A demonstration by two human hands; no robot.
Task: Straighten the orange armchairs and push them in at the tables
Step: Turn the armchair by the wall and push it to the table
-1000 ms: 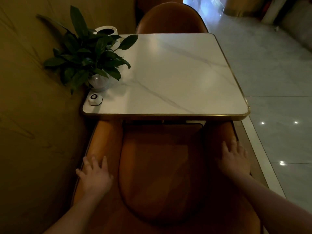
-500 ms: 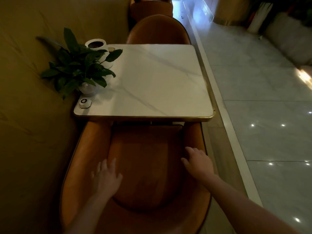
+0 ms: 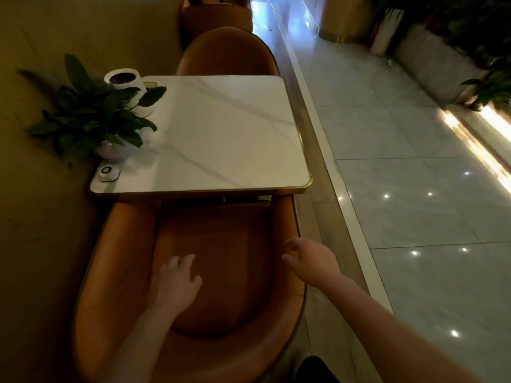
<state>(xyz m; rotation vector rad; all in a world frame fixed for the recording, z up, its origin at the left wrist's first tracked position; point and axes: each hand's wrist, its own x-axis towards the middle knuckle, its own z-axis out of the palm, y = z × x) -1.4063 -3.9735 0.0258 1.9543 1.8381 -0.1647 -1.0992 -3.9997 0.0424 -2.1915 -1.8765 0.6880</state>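
Head view: the near orange armchair (image 3: 130, 244) stands at the near edge of the marble-look worktop (image 3: 221, 134), its front tucked under that gold-trimmed edge and its left side close to the wall (image 3: 41, 244). The left hand (image 3: 175, 283) is over the left part of the seat cushion, fingers relaxed and slightly spread, its grip wide and holding nothing; whether it touches the cushion cannot be told. The right hand (image 3: 309, 261) is at the inner side of the chair's right arm, fingers loosely curled, its grip empty. A second orange armchair (image 3: 226, 53) sits pushed in at the far edge of the worktop. Along the worktop's left edge stand a leafy potted plant (image 3: 94, 117), a white round container (image 3: 124, 78) at the far left corner and a small white call button (image 3: 108, 172) at the near left corner. Glossy floor tiles (image 3: 414, 189) lie to the right.
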